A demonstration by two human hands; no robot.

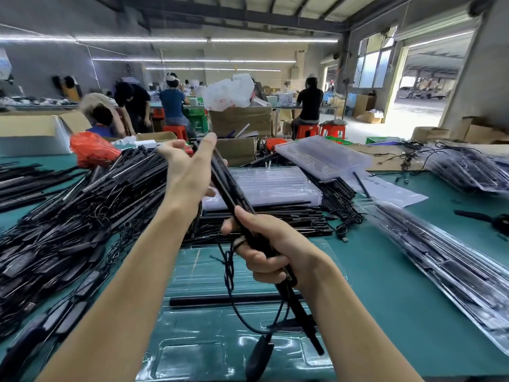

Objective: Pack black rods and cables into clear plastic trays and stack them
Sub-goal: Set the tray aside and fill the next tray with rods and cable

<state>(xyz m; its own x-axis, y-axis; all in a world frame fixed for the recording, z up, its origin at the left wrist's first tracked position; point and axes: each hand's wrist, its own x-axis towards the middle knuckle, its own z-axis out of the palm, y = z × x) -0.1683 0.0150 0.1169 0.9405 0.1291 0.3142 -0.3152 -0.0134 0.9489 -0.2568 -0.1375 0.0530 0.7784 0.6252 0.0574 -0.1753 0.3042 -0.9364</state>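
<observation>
A worker's 2 bare hands hold a bundle of black rods (228, 186) in the air above a clear plastic tray (198, 340) that lies flat on the green bench (413, 312). The right hand (272, 252) has its fingers clamped round the bundle's lower half; the left hand (190, 172) steadies the upper end, index finger straight along the rods and the thumb apart from it, the other fingers hidden behind the bundle.

The bundle's long axis runs on a slant, its upper end far from the worker and toward the tray's left, its lower end poking out below the right hand over the tray's near right part. A thin black cable (228, 274) droops from the bundle to a dark plug (260, 354) hanging over the tray's near edge.

1 rod (220, 301) already lies in the tray, crosswise, so the held bundle stands well off the line of the tray's channels. In all likelihood the coming move turns on swinging that long axis round to level and parallel with the seated rod. The right hand, nearer the tray, looks the natural pivot. Left of the tray sprawls a heap of unpacked rods and cables (68, 230).
</observation>
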